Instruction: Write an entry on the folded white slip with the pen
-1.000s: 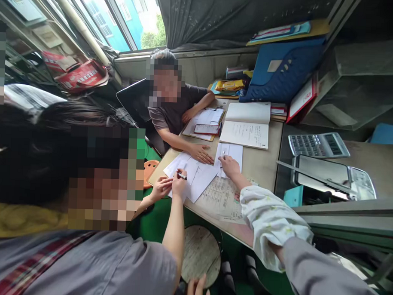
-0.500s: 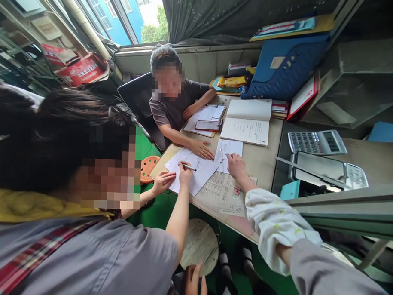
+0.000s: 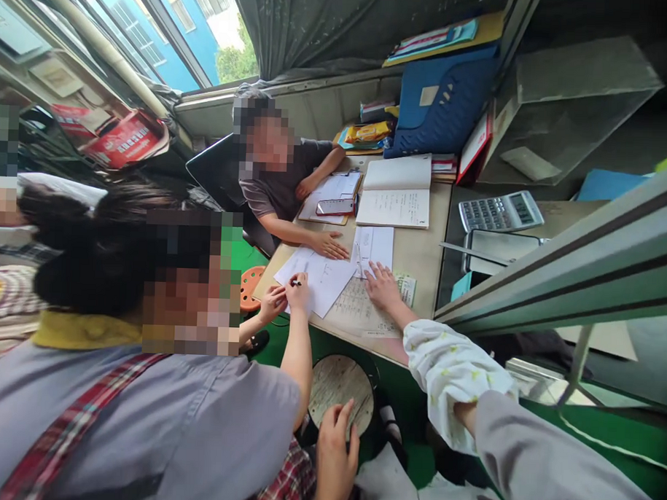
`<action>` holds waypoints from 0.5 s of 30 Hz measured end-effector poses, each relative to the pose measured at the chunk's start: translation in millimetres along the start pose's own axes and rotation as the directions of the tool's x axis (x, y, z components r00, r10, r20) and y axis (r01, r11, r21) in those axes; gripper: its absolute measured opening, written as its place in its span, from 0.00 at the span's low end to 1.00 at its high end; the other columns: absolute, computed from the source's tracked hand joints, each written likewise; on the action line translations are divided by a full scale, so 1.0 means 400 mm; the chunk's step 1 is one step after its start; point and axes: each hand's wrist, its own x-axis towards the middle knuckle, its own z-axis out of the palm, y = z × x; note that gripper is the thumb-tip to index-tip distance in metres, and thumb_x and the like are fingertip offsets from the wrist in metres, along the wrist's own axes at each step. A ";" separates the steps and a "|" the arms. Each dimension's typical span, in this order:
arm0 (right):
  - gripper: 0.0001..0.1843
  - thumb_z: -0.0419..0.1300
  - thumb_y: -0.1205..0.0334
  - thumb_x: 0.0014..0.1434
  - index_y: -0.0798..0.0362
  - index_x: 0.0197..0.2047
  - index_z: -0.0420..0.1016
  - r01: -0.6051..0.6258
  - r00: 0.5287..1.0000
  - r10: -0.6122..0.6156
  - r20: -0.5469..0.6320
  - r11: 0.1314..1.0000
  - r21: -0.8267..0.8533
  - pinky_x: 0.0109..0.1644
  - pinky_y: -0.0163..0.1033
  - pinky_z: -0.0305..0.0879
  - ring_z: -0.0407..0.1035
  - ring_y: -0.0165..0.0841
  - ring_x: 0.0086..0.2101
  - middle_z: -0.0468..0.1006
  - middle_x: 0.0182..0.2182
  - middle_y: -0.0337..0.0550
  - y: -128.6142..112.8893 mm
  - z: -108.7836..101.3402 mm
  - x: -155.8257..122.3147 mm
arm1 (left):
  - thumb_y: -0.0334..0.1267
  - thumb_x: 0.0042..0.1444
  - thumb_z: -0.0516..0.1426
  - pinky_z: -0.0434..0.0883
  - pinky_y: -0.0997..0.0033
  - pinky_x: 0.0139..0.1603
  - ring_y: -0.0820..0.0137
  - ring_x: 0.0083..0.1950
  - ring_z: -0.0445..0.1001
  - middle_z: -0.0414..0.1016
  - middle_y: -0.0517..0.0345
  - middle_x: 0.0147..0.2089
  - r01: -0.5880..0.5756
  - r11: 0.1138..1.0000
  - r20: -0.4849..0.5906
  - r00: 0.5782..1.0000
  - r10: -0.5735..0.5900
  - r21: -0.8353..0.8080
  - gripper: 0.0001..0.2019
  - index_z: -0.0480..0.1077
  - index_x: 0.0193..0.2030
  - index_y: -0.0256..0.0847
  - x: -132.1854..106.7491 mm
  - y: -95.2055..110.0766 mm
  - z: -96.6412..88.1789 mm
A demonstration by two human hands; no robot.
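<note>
My right hand [image 3: 383, 286], in a white sleeve cover with a yellow-green pattern [image 3: 460, 371], rests on the desk with fingers spread. Its fingertips touch the lower edge of a small printed sheet [image 3: 378, 244], on which a thin, pen-like object [image 3: 358, 259] lies. My left hand [image 3: 337, 451] hangs low in front of me, fingers apart and holding nothing, near a round wooden stool [image 3: 342, 389]. Beside me, a co-worker's hand [image 3: 298, 292] holds a pen over a larger white sheet [image 3: 329, 290]. Opposite, a seated person's hand [image 3: 331, 244] lies flat at that sheet's upper edge.
On the desk [image 3: 419, 304] lie an open notebook [image 3: 395, 194], a phone [image 3: 336, 206] and a clipboard [image 3: 344, 185]. Behind stands a blue file holder [image 3: 442, 101]. At right are a calculator [image 3: 502, 211] and a metal frame bar [image 3: 563, 251]. An orange stool [image 3: 250, 287] stands at left.
My right hand has gone from a curled, pointing shape to spread fingers, lower on the small sheet. My left hand has come further into view. The co-worker's pen hand has shifted towards their other hand.
</note>
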 end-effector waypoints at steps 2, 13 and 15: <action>0.25 0.51 0.68 0.68 0.63 0.65 0.74 0.062 0.997 -0.060 -0.044 0.997 0.051 0.76 0.59 0.54 0.57 0.51 0.71 0.62 0.73 0.61 -0.001 -0.030 -0.060 | 0.35 0.71 0.51 0.79 0.62 0.50 0.66 0.47 0.78 0.76 0.47 0.49 0.022 1.000 0.021 1.000 -0.022 -0.009 0.17 0.74 0.60 0.38 -0.095 -0.006 0.034; 0.24 0.49 0.48 0.67 0.47 0.47 0.85 -0.377 0.871 -0.023 0.491 0.611 0.696 0.57 0.47 0.74 0.80 0.42 0.49 0.86 0.47 0.48 0.201 -0.073 -1.089 | 0.48 0.68 0.55 0.68 0.55 0.68 0.56 0.62 0.74 0.80 0.46 0.59 -0.129 0.921 0.631 0.693 0.349 -0.369 0.22 0.77 0.63 0.41 -0.220 0.241 0.157; 0.28 0.50 0.43 0.65 0.48 0.49 0.86 -0.509 0.850 0.172 0.497 0.506 0.696 0.62 0.50 0.72 0.79 0.46 0.52 0.86 0.50 0.49 0.236 -0.070 -1.170 | 0.47 0.70 0.52 0.68 0.58 0.68 0.57 0.62 0.75 0.80 0.43 0.58 -0.133 0.894 0.686 0.596 0.417 -0.427 0.23 0.78 0.61 0.36 -0.202 0.307 0.183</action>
